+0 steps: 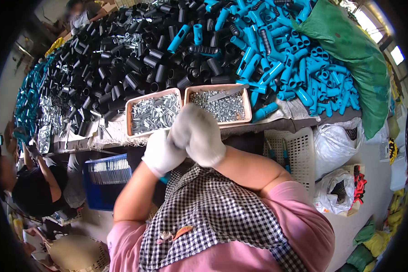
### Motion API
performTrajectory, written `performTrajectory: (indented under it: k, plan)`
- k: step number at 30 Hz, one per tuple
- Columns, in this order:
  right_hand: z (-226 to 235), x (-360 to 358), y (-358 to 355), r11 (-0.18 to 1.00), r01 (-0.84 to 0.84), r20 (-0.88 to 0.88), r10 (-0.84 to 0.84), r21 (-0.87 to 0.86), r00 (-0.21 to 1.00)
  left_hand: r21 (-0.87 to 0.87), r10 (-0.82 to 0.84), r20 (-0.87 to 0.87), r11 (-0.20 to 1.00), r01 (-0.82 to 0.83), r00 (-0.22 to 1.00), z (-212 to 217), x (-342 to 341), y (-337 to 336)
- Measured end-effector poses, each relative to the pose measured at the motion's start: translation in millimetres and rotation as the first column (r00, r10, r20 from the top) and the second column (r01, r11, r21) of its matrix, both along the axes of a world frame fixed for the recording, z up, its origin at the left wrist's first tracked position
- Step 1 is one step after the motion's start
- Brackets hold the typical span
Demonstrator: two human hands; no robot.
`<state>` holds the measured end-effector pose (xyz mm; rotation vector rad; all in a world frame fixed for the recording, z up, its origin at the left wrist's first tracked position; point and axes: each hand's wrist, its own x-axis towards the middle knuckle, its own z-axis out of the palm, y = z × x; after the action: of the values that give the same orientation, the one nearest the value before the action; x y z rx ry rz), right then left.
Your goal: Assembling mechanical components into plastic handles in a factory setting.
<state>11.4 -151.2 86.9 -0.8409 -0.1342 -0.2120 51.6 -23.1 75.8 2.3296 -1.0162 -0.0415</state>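
Both hands wear white knit gloves and press together in front of my chest, just on the near side of two shallow trays. My right hand (199, 136) is closed, its greyed fingers folded over the fingers of my left hand (161, 153). The left one is closed too, and whatever lies between the gloves is hidden. A bit of turquoise plastic (165, 178) shows below my left wrist. The left tray (128, 119) holds slim silvery metal pieces; the right tray (248, 109) holds small metal parts, with a flat grey metal strip (229, 93) lying across it.
Black plastic sleeves (136, 79) and turquoise tool handles (294, 68) heap the table, beside a green sack (349, 50). Below the edge stand a blue crate (102, 195), a perforated basket (303, 158) and white bags (337, 145). A person (41, 186) works at left, another at far left.
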Motion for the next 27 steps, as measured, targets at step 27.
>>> performTrajectory:
  k: [27]
  plan:
    - [-20.9,41.2,5.5,0.982,0.164,-0.022,-0.163,0.091,0.986,0.192,0.367,0.110,0.904,-0.382,0.924,-15.0,17.4,-13.7]
